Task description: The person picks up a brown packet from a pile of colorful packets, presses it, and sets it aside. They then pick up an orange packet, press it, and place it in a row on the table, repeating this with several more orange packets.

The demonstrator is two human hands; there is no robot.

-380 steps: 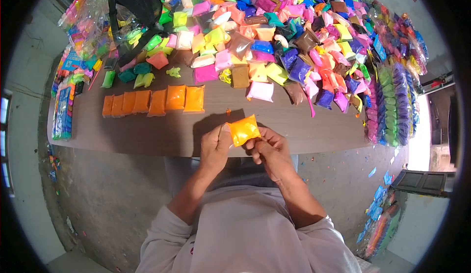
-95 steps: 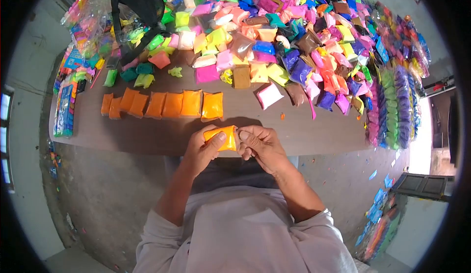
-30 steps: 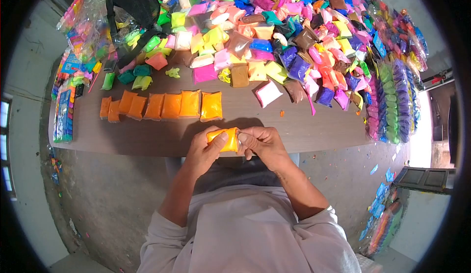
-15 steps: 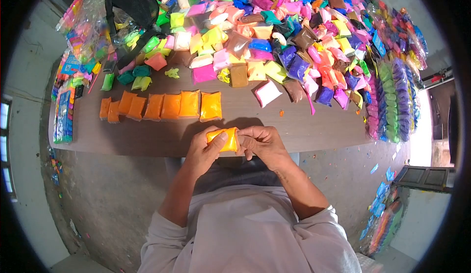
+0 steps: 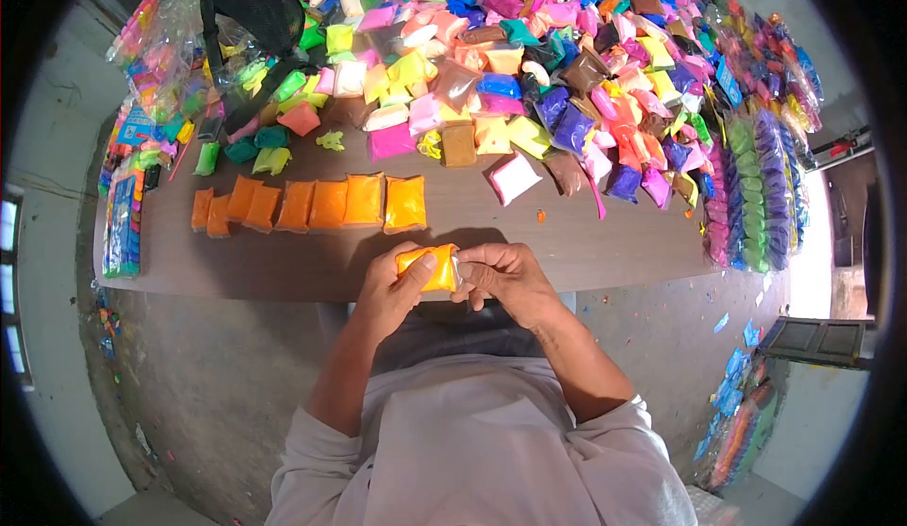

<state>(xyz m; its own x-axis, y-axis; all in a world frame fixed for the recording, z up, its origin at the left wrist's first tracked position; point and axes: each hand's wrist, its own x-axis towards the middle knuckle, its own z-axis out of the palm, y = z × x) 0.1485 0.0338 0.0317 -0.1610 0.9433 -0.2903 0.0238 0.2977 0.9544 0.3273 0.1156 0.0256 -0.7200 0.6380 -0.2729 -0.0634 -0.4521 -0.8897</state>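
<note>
Packet row (image 5: 326,205) beyond orange pouch (image 5: 430,267)

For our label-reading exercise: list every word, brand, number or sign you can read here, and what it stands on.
No text can be read.
Blue printed packets at far left: print too blurred.
Blue card among the right-hand bags: too small.
Held orange plastic pouch: no print visible.

I am reading no legible text: the orange packet (image 5: 430,266) is showing none, and printing on the blue packs (image 5: 123,224) at the table's (image 5: 283,261) left edge is appearing too small.
</note>
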